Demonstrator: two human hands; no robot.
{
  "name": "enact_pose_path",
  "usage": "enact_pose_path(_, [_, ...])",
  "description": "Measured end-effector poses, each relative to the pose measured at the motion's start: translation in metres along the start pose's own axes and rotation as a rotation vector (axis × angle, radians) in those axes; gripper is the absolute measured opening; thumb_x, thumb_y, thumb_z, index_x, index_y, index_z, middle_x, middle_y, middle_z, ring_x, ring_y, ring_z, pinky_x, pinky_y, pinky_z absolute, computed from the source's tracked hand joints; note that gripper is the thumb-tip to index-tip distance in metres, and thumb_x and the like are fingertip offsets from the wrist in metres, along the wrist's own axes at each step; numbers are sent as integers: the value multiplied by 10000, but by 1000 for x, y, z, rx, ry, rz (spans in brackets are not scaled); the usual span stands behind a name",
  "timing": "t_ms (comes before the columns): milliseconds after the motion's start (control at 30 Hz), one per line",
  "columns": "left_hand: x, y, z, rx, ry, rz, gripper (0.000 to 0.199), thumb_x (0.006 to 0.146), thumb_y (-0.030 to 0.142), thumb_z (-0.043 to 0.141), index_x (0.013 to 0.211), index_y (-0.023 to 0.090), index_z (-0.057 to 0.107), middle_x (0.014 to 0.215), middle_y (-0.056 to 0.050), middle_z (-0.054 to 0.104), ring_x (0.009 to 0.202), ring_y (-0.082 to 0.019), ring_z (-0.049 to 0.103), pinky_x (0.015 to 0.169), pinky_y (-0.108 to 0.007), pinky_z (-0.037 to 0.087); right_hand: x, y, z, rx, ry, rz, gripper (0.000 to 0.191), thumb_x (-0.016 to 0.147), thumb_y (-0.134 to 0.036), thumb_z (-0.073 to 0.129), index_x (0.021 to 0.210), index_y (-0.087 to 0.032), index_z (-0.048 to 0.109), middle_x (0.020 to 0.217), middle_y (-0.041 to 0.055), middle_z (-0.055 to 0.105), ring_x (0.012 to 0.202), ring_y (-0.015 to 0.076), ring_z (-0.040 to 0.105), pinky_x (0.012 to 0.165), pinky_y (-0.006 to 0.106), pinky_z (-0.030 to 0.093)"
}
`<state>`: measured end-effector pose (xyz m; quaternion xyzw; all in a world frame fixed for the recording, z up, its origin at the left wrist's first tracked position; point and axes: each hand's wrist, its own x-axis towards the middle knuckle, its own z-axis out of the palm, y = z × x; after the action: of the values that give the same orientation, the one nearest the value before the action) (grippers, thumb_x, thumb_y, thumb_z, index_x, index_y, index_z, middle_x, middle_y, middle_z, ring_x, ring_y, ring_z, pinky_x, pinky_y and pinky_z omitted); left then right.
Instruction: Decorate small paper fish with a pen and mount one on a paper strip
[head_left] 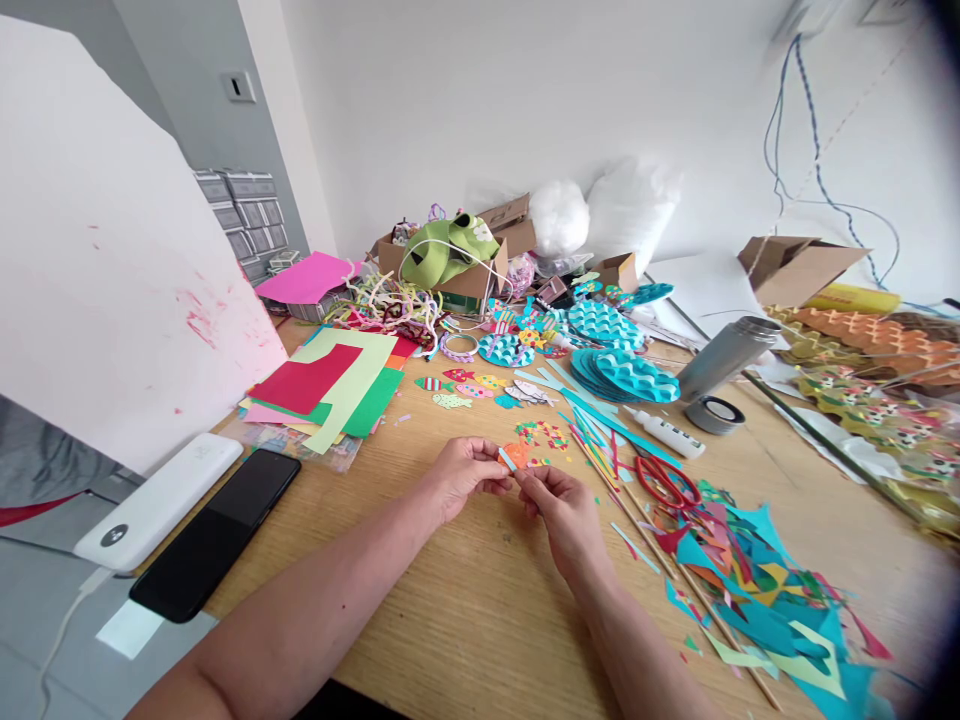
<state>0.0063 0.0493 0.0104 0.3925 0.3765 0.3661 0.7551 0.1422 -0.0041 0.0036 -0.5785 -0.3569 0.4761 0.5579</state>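
Note:
Between my two hands is a small orange paper cutout (516,452) with a pale blue strip (507,459) lying across it. My left hand (472,468) pinches the cutout from the left. My right hand (553,502) is closed at its lower edge, fingertips on the end of the strip. Just beyond lie small coloured paper bits (541,434). Farther off are several paper fish (453,401) in various colours. To the right of my right hand are thin wooden sticks (637,515), red-handled scissors (667,482) and a white glue bottle (664,432).
Coloured paper sheets (322,385), a black phone (217,535) and a white power bank (159,500) lie left. Blue scalloped discs (622,375) and a grey flask (727,358) stand behind. Paper scraps (765,590) cover the right front; a cardboard box (799,268) sits back right.

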Motion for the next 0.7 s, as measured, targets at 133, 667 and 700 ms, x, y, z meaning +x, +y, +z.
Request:
enact_pose_path(133, [1, -1, -2, 2, 2, -1, 272, 566, 164, 840, 750, 102, 649, 682, -49, 691, 559, -131, 647, 605, -254, 515, 0, 0, -1, -10, 10, -10, 428, 544, -544, 825, 599, -154, 657, 492, -18, 551, 434, 86, 405, 440, 236, 293])
enact_pose_path(667, [1, 0, -2, 17, 2, -10, 291, 564, 184, 848, 776, 91, 671, 705, -61, 704, 560, -135, 659, 604, -251, 525, -1, -3, 0, -24, 40, -8, 434, 531, -544, 823, 576, -151, 645, 482, -15, 539, 433, 89, 405, 437, 233, 292])
enact_pose_path(700, [1, 0, -2, 18, 2, -10, 290, 564, 185, 846, 775, 90, 672, 704, -61, 703, 560, -134, 658, 605, -251, 524, -1, -3, 0, -24, 39, -8, 434, 533, -544, 822, 574, -151, 643, 483, -15, 539, 434, 89, 406, 438, 233, 292])
